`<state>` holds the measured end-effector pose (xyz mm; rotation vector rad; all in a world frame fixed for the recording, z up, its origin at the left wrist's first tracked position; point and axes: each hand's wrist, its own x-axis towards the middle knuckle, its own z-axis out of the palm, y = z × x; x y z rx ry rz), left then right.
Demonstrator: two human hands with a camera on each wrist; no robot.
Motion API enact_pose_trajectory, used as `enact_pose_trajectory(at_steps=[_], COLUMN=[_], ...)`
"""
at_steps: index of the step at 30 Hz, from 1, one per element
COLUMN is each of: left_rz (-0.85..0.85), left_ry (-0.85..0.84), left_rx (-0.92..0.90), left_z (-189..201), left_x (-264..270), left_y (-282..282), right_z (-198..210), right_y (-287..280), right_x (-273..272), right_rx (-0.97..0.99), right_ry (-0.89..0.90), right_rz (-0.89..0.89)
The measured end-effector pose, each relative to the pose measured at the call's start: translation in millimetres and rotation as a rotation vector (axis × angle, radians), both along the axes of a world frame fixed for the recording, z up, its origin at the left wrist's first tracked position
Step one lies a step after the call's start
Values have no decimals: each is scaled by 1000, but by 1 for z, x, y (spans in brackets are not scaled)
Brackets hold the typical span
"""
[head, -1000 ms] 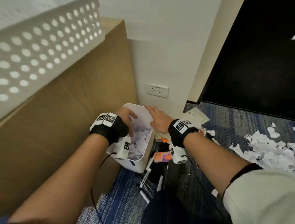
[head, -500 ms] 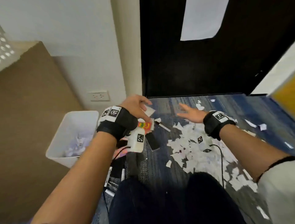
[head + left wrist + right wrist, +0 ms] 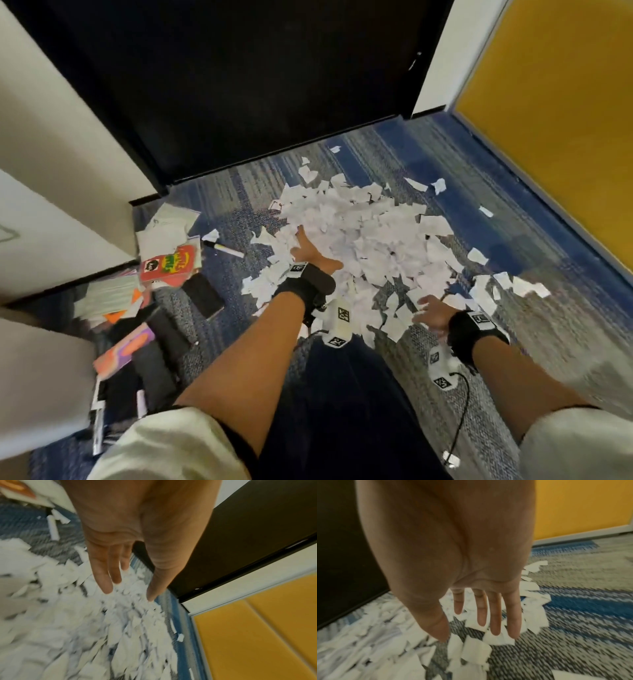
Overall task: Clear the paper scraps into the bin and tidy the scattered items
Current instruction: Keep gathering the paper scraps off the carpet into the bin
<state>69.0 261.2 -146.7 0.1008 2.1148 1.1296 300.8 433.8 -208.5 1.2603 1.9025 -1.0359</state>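
Blue-grey carpet [image 3: 394, 144] holds torn white paper scraps [image 3: 370, 233]; your empty, spread hands, left hand [image 3: 308, 251] and right hand [image 3: 433, 313], must scoop next.

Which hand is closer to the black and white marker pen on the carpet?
Left. The left hand is on the scrap pile's edge just right of the marker; the right hand is much farther right.
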Motion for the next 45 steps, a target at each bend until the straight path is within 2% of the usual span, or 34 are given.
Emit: enact_pose_trajectory(at_steps=[2,5,8,10,13,17,20,24,28,31,33,37,40,42,45], left_rz=[21,-96,-189,-236,-416,-683,-772,-817,-690,-619,-513,-43,349,438,378], left_ry=[-1,45,-128,-154,-70,123,235,280,374,280,193,-126,-345,-363,-180], left_rx=[-176,-402,-431,-468,-561,-650,-624,-627,-503,-505,-452,-144,49,103,80], left_z=[-30,-61,-89,-106,-123,-141,-150,-156,-164,-163,-164,-155,-132,-122,-112], left_x=[4,11,8,3,6,11,11,12,10,8,6,1,-10,-18,-24], left_y=[8,15,28,32,34,46,62,78,77,70,67,63,51,39,28], right_z=[-22,-49,-73,-83,-92,-102,-103,-104,-107,-107,-107,-104,-96,-90,-88], right_y=[0,-5,-9,-12,-16,-6,1,1,1,0,-1,-6,-7,-2,9], right_x=[3,-1,-9,-17,-21,-23,-27,-25,-22,-20,-18,-14,-17,-24,-44], right_rx=[-10,1,62,82,172,148,156,164,164,161,159,163,139,124,153], right_ry=[-15,-7,27,49,63,72,44,65,87,102,123,158,102,140,293], right_rz=[-7,-4,36,42,37,50,84,88,67,58,65,81,211,173,82])
